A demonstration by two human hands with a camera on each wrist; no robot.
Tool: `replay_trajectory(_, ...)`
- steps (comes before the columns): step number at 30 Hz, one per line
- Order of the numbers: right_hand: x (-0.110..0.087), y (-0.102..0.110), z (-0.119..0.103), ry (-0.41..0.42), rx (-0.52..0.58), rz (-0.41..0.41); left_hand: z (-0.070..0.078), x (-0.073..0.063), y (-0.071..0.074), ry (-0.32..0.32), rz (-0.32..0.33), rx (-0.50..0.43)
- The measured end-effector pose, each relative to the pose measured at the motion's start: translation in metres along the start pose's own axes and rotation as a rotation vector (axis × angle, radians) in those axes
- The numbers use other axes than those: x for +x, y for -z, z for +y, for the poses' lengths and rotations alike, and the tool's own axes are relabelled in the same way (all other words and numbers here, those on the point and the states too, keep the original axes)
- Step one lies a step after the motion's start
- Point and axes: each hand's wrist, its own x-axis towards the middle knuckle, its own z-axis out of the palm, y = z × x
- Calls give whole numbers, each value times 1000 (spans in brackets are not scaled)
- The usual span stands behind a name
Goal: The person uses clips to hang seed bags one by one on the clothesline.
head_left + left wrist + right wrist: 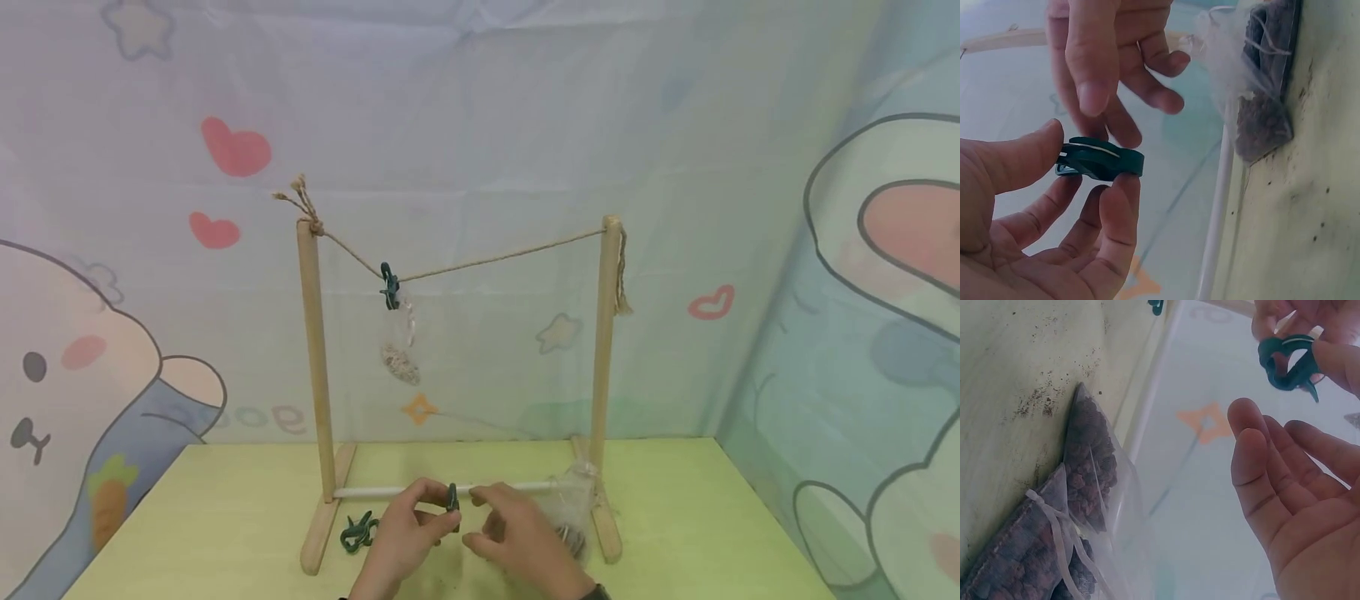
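My left hand pinches a green plastic clip between thumb and fingertips, above the table between the two posts. In the right wrist view the clip shows a rounded loop with a gap in it. My right hand is just to the right, fingers loosely bent and holding nothing, fingertips a little apart from the clip. More green clips lie on the table left of my left hand. Beside my right hand lie sheer drawstring bags with dark reddish-brown bits inside, partly hidden by that hand in the head view.
A wooden stand has a left post, a right post, and a low white rod. The rope between the posts sags at another green clip, from which a sheer bag with pale contents hangs. A printed cloth stands behind.
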Motion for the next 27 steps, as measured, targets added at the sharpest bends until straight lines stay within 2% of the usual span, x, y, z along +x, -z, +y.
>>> replay_trajectory(7,0,-2,-1,36,4,-7,-6,2,-8,12,-64,-91)
replay_trajectory(15,-1,-5,0,103,3,24,-5,1,-9,17,-71,-114)
replay_trajectory(27,-2,4,-5,43,-4,6,-4,4,8,-53,-103,-50)
